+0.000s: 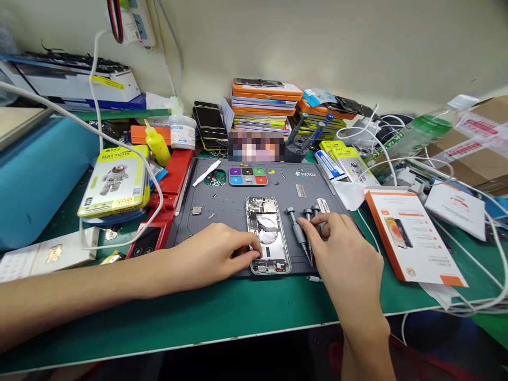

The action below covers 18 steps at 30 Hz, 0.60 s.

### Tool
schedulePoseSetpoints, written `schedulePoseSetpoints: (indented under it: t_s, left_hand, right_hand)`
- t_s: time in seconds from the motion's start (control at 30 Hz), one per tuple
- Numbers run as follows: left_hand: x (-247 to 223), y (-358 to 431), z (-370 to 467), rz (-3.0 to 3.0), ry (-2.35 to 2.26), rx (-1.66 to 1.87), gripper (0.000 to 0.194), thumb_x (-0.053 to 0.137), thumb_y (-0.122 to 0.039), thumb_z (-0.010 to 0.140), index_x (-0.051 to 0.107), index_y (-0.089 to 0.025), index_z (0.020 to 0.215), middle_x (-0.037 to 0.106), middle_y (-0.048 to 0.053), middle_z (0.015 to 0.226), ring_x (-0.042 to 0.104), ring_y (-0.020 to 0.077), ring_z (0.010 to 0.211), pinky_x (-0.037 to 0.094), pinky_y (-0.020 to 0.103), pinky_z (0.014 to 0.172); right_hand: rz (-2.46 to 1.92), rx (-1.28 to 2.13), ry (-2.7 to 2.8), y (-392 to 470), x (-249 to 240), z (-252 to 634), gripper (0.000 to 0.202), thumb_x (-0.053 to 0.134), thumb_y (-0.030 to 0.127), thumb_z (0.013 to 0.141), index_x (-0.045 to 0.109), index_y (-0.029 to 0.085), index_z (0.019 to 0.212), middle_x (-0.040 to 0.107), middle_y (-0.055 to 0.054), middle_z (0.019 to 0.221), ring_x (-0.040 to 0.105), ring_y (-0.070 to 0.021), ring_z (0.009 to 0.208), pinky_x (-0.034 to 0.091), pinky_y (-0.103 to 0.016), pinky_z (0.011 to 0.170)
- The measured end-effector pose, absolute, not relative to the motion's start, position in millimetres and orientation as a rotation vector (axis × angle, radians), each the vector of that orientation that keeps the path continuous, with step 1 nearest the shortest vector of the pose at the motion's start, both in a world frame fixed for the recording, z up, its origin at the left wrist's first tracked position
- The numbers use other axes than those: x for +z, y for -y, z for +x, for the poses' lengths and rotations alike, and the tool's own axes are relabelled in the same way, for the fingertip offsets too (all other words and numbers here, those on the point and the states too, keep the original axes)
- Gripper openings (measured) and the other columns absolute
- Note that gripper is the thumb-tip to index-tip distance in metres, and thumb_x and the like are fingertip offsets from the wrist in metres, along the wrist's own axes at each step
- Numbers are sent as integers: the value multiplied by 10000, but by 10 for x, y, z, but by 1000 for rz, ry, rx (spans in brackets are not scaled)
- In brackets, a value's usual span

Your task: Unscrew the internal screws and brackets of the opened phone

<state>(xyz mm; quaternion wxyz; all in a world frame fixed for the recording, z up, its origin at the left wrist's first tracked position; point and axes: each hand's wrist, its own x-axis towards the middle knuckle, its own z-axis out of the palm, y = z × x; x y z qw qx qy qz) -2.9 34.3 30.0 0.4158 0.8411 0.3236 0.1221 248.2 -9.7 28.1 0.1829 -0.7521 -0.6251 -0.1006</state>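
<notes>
An opened phone [280,241] lies on a dark grey work mat [234,211], its round charging coil and inner boards showing. At the phone's lower left edge is my left hand [222,248], thumb and forefinger pinched together over the frame; whatever is between the tips is hidden. Several grey precision screwdrivers [296,227] lie to the right of the phone, points toward me. My right hand [343,254] reaches over them, thumb and fingers closed around one screwdriver, whose middle they cover.
Behind the phone sits a coloured screw tray [248,177], with a white pry tool [207,173] to its left. Small metal parts dot the mat. Yellow battery boxes [115,180] stand left, a white and orange box [415,235] right. White cables [159,185] loop across both sides.
</notes>
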Motion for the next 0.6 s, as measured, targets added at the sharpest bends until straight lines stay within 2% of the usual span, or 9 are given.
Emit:
schedulePoseSetpoints:
  t_s: [0.17, 0.23, 0.3, 0.43, 0.53, 0.6]
  left_hand:
    - [298, -342, -29, 2118, -802, 311, 207, 579, -218, 1046, 778, -201, 1099, 737, -20, 748, 657, 125, 635, 422, 208, 623]
    - [298, -339, -27, 2127, -801, 323, 204, 581, -220, 1044, 776, -199, 1100, 745, -16, 766, 666, 128, 654, 426, 209, 635]
    - [297, -338, -25, 2133, -805, 327, 203, 580, -218, 1045, 775, -195, 1095, 749, -12, 778, 668, 128, 661, 425, 209, 643]
    - [287, -340, -25, 2131, -794, 326, 205, 577, -216, 1045, 775, -193, 1092, 755, -8, 783, 665, 126, 654, 423, 210, 642]
    - [271, -344, -30, 2130, -791, 325, 210, 574, -227, 1048, 773, -202, 1110, 748, -11, 776, 662, 129, 651, 419, 212, 635]
    - [265, -346, -33, 2135, -791, 321, 208, 577, -224, 1043, 769, -206, 1121, 745, -12, 779, 665, 130, 660, 416, 213, 635]
  right_hand:
    - [-2167, -199, 1747, 41, 310, 2475, 389, 601, 557, 1013, 767, 218, 922, 694, -67, 902, 540, -188, 631, 204, -311, 559]
    - [-2135, -159, 1710, 25, 309, 2484, 352, 618, 520, 1001, 761, 220, 885, 695, -62, 908, 545, -180, 631, 236, -315, 554]
    - [-2072, -109, 1659, 34, 318, 2479, 332, 624, 510, 1000, 738, 221, 881, 715, -54, 919, 579, -175, 647, 322, -316, 566]
    - [-1866, 16, 1484, 156, 339, 2368, 321, 542, 532, 1070, 635, 229, 1123, 783, -35, 923, 647, -147, 619, 493, -297, 588]
    - [-1420, 251, 1179, 265, 288, 2199, 265, 631, 469, 1050, 558, 239, 1160, 800, -28, 888, 633, -133, 518, 495, -272, 474]
    - [-1277, 375, 1148, 308, 217, 2091, 287, 630, 404, 1060, 517, 260, 1281, 790, -10, 867, 642, -140, 479, 516, -276, 433]
